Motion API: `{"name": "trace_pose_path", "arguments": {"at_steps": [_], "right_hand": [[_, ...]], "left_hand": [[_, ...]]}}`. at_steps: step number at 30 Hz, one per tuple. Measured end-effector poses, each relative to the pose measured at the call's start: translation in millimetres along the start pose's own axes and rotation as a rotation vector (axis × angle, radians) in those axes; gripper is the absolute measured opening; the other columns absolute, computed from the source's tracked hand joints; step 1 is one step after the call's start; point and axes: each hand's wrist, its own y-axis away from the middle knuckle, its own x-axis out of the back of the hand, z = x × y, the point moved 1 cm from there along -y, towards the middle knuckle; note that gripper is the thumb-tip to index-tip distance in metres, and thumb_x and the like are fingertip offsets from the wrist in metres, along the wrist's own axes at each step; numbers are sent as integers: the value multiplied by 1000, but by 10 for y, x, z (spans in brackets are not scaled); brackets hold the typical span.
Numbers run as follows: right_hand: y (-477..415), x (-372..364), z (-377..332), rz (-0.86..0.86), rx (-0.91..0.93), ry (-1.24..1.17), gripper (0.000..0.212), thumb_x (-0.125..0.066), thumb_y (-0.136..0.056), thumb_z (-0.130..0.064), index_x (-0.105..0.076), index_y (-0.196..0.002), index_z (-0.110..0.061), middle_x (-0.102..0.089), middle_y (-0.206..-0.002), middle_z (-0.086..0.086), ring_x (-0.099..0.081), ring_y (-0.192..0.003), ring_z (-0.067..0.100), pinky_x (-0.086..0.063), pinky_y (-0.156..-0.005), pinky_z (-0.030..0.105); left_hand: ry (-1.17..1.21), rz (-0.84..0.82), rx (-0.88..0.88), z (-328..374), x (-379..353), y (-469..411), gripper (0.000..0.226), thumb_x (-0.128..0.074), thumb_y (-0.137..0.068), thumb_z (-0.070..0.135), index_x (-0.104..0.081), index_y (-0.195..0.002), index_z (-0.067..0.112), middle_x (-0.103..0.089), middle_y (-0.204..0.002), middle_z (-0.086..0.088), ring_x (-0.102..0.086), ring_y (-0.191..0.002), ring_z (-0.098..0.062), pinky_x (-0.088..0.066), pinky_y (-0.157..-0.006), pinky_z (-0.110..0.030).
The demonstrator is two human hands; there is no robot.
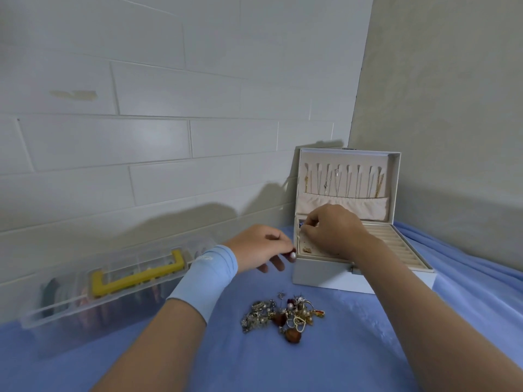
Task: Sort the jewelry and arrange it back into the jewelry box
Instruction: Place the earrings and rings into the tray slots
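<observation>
A white jewelry box [319, 274] stands open at the right on the blue cloth, several necklaces [343, 181] hanging inside its raised lid. My right hand [331, 230] is over the box's left tray, fingers curled and pinching something small at the earring panel [307, 246]; what it pinches is too small to make out. My left hand [260, 246], with a light blue wrist sleeve, pinches a pearl earring [293, 256] just left of the box's front corner. A tangled pile of jewelry [283, 315] lies on the cloth in front of the box.
A clear plastic organizer case [113, 284] with a yellow handle lies at the left against the white tiled wall. A beige wall stands behind the box at the right. The blue cloth [283, 360] covers the whole surface.
</observation>
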Motion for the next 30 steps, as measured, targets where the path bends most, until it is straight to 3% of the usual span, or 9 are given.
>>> {"name": "trace_pose_path", "arguments": {"at_steps": [5,7,10,13,18,22,26,30], "right_hand": [[1,114,45,35,29,-241,11,-64,-93,-26,-75,-91,-29,-71,-94,-15,-64,-86,5,-53,-78,30],[36,233,7,70,82,-400,16,-64,-92,-18,-74,-90,-30,-70,-96,-15,-61,-71,-4,-48,-69,23],[132,442,-87,-13,216,-673,18,-69,-88,-7,-75,-94,-23,-72,-98,-7,-58,-57,4,-48,-58,19],[177,533,-154,-70,298,-701,22,-81,-80,-4,-75,-96,-18,-75,-94,1,-58,-57,13,-50,-55,23],[140,513,-105,124,222,-673,13,-85,-79,-11,-77,-84,-19,-74,-81,-7,-58,-47,9,-45,-43,23],[95,477,36,123,201,-590,14,-86,-78,-19,-78,-83,-29,-73,-80,-12,-60,-50,6,-53,-50,30],[59,388,133,106,208,-465,10,-85,-79,-30,-81,-87,-26,-73,-74,-13,-59,-54,-5,-43,-53,11],[48,293,183,70,145,-424,3,-80,-85,-24,-82,-87,-25,-71,-72,-13,-57,-56,-11,-37,-53,10]], "left_hand": [[387,88,7,60,-32,-9,20,-57,-98,22,-71,-85,16,-73,-88,1,-60,-73,-17,-42,-55,-23],[469,137,20,81,-40,-9,17,-59,-97,23,-71,-86,18,-73,-89,2,-61,-71,-16,-42,-54,-23],[558,244,27,146,-9,-23,13,-61,-97,25,-72,-90,19,-75,-90,4,-65,-71,-16,-47,-51,-23],[605,334,14,246,27,-83,9,-65,-95,26,-72,-92,21,-75,-89,6,-66,-68,-15,-47,-49,-22],[569,376,38,376,-27,-277,12,-69,-91,29,-72,-97,19,-75,-92,3,-66,-65,-14,-47,-49,-22],[523,361,63,363,-104,-427,16,-68,-91,30,-74,-101,18,-76,-95,2,-67,-66,-13,-48,-50,-22],[486,289,69,300,-171,-467,19,-63,-95,35,-72,-106,23,-77,-97,6,-67,-70,-11,-50,-54,-22],[111,378,-6,220,-155,-500,25,-55,-96,30,-74,-95,14,-72,-86,2,-60,-70,-16,-46,-61,-25]]}}
